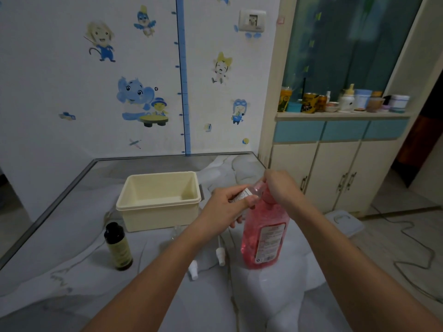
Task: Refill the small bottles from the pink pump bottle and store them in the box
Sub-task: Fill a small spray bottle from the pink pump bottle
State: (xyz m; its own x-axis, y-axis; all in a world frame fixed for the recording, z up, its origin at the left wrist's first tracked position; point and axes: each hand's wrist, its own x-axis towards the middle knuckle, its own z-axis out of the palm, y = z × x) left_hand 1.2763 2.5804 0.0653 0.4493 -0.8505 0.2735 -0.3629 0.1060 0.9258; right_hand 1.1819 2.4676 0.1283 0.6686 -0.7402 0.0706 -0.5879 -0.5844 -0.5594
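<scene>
On the table (72, 236) a cream box (159, 200) sits behind the pink pump bottle (265, 232). The right hand (282, 188) presses its pump head; the left hand (227, 207) grips a small clear bottle (249, 191) tilted at the spout. A dark bottle (118, 246) stands apart, left

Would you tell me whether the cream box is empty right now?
Empty: the cream box sits open-topped, and its visible floor and inner walls show nothing inside.

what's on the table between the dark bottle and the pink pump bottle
In the head view, two white spray caps lie between the dark bottle and the pink pump bottle.
</scene>
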